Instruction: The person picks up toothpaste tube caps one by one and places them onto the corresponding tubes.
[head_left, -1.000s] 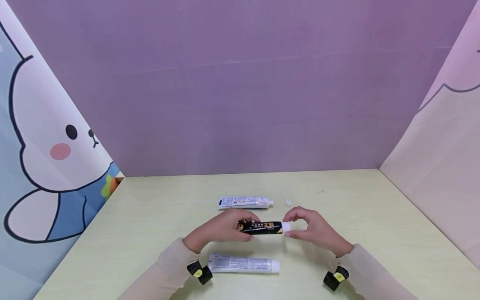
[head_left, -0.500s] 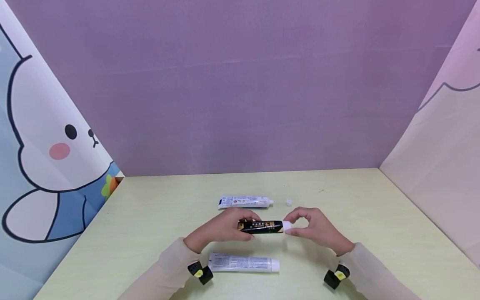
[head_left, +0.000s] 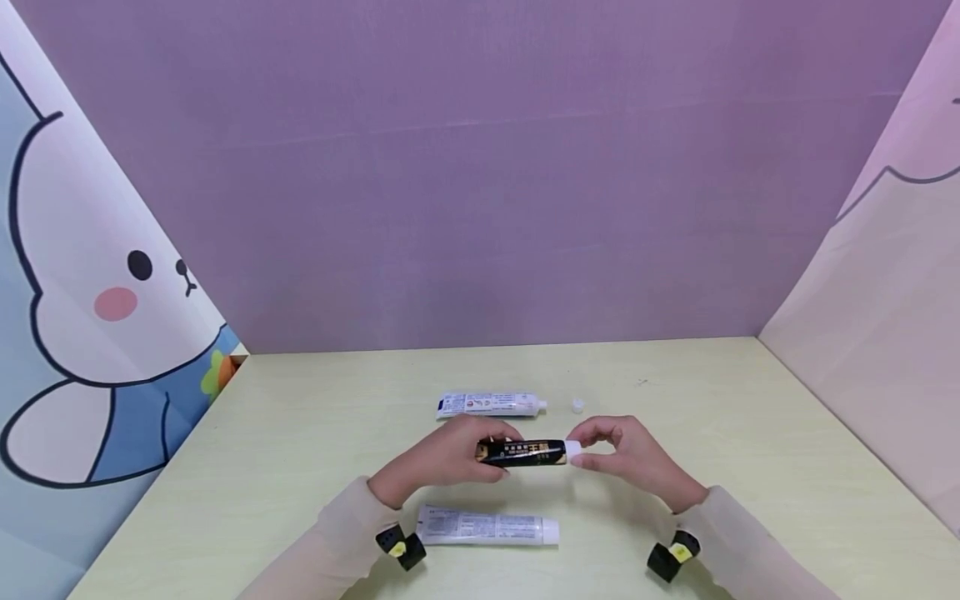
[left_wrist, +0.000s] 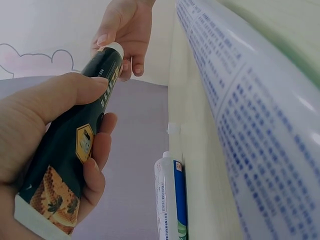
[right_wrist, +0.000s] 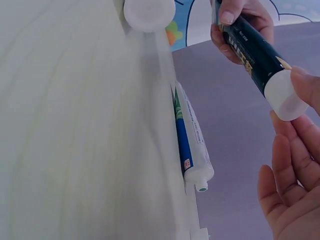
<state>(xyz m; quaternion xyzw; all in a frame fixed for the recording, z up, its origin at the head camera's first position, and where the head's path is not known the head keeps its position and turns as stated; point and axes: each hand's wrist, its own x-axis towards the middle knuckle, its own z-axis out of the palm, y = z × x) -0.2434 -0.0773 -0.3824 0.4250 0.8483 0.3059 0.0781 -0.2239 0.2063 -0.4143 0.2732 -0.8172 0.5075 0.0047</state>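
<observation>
A black toothpaste tube [head_left: 525,452] with gold print is held level above the table, its white cap [head_left: 573,451] to the right. My left hand [head_left: 461,452] grips the tube's body, thumb on one face and fingers curled round the other, as the left wrist view shows. With thumb and fingertips my right hand [head_left: 630,458] pinches the white cap [right_wrist: 286,96]; in the right wrist view the cap sits against the tube's end. Whether the cap is screwed tight cannot be told.
Behind the hands lies a white and blue toothpaste tube [head_left: 491,405] with its nozzle bare, and a small white cap [head_left: 577,406] to its right. A capped white tube [head_left: 487,527] lies in front. A purple panel [head_left: 480,183] stands at the table's back edge.
Both hands stay almost in place on the black tube and its cap, with only a very slight upward shift of the tube. The tubes on the table have not moved.
</observation>
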